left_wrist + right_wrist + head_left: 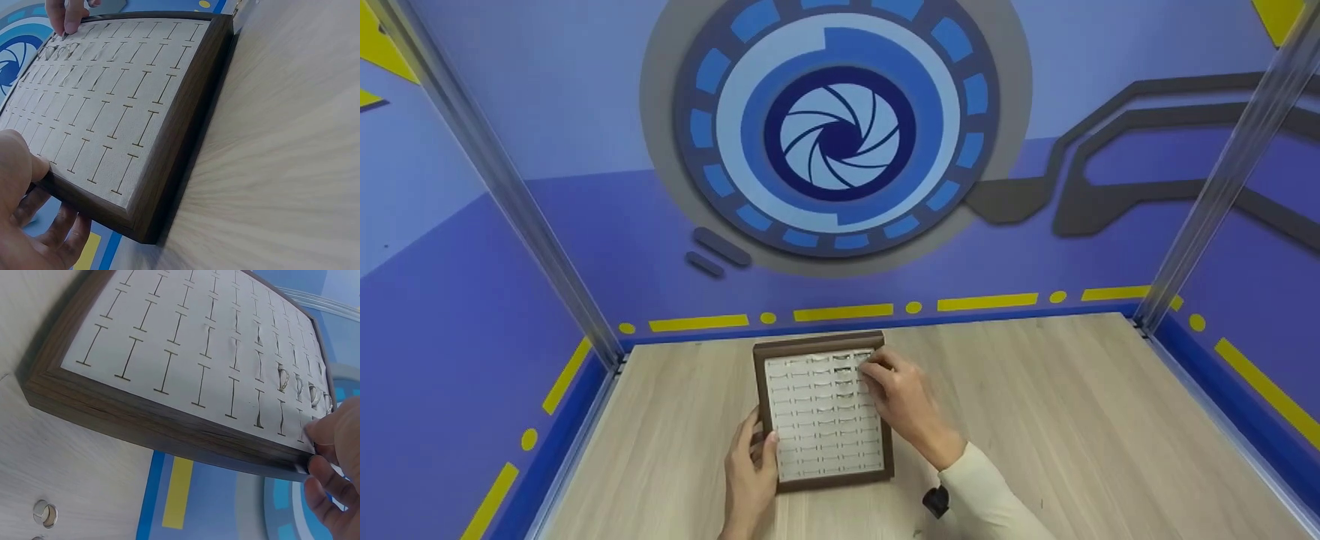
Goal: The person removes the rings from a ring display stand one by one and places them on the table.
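A ring tray (823, 487) with a brown wooden frame and a pale slotted pad lies tilted toward me. Several silvery rings (283, 378) sit in slots near its far right corner. My left hand (750, 469) grips the tray's left edge, its thumb on the frame's rim and its fingers (59, 228) beneath. At the far right of the pad, my right hand (906, 397) pinches at a slot with thumb and fingertips (320, 433). A small silvery bit, seemingly a ring (63, 36), shows between them, mostly hidden.
On the wooden table (1057, 420), a loose ring (46, 513) lies near the tray, with part of another (37, 538) at the view's edge. A blue patterned wall (585, 247) stands behind, and metal posts (1207, 180) rise at the back corners.
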Motion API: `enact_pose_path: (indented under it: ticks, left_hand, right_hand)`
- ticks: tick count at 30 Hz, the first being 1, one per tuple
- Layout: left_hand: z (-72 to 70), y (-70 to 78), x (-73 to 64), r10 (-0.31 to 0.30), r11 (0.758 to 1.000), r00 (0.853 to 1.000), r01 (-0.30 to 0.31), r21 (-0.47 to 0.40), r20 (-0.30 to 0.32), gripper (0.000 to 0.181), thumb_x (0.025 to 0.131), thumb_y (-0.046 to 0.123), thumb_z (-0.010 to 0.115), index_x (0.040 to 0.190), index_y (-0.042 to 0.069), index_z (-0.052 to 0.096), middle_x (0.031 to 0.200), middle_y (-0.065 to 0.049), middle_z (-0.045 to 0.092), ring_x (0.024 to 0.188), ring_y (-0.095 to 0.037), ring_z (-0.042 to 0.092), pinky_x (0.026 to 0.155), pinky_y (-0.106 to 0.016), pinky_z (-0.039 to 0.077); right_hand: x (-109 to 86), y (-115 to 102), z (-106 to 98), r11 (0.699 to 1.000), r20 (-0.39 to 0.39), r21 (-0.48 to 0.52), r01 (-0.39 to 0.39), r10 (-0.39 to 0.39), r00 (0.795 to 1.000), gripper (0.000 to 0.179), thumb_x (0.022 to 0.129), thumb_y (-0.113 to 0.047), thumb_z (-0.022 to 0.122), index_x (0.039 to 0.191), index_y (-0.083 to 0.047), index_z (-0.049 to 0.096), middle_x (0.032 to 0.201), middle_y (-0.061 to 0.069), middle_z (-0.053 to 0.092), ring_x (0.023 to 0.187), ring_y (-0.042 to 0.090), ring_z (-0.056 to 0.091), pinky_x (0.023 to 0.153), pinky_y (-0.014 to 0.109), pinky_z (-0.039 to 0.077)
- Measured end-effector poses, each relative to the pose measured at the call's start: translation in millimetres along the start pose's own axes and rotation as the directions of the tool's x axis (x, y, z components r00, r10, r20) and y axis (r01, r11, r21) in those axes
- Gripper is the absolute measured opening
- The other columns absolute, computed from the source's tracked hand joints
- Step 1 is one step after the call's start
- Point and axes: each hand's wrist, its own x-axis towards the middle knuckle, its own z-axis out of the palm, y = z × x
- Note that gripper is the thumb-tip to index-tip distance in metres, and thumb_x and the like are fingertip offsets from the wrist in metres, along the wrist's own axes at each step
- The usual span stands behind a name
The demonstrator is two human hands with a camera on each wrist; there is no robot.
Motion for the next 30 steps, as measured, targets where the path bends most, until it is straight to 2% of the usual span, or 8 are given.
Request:
enact_pose_path:
  ticks: [6,16,24,30]
  left_hand:
    - [0.7,-0.5,-0.2,-0.013,1.0,1.0,0.013,-0.005,0.006,0.053,0.107,0.003,0.062,0.158,0.005,0.048,0.146,-0.02,0.06,0.119,-0.032,0.068,0.103,-0.046,0.061]
    - [0.2,-1.4,0.8,0.018,1.0,1.0,-0.018,-0.009,-0.009,0.053,0.106,0.002,0.063,0.157,0.003,0.049,0.145,-0.021,0.06,0.117,-0.032,0.069,0.1,-0.045,0.062]
    - [-0.6,0.2,0.9,-0.012,1.0,1.0,0.012,0.001,-0.006,0.052,0.106,0.003,0.063,0.157,0.002,0.049,0.143,-0.021,0.062,0.118,-0.033,0.068,0.101,-0.045,0.062]
    - [-0.9,1.1,0.7,-0.028,0.999,1.0,0.028,0.016,0.0,0.052,0.107,0.005,0.063,0.157,0.002,0.048,0.141,-0.021,0.063,0.12,-0.035,0.068,0.103,-0.046,0.061]
  right_hand:
    - [0.1,0.7,1.0,1.0,0.002,-0.006,0.005,-0.005,1.0,0.021,0.082,0.01,0.085,0.093,-0.007,0.08,0.094,0.003,0.068,0.077,0.016,0.069,0.065,0.029,0.06]
    - [0.8,-0.5,-0.1,1.0,0.01,-0.001,0.008,-0.008,1.0,0.022,0.082,0.014,0.083,0.092,-0.005,0.077,0.095,0.003,0.068,0.077,0.017,0.068,0.064,0.03,0.059]
    - [0.6,-1.1,-1.2,1.0,0.001,0.006,0.029,-0.029,1.0,0.023,0.081,0.012,0.085,0.091,-0.006,0.076,0.092,0.003,0.066,0.071,0.014,0.065,0.058,0.028,0.055]
    - [0.4,-1.2,-3.1,1.0,0.005,0.005,0.027,-0.027,1.0,0.021,0.083,0.011,0.085,0.089,-0.006,0.076,0.092,0.001,0.065,0.071,0.014,0.064,0.059,0.027,0.055]
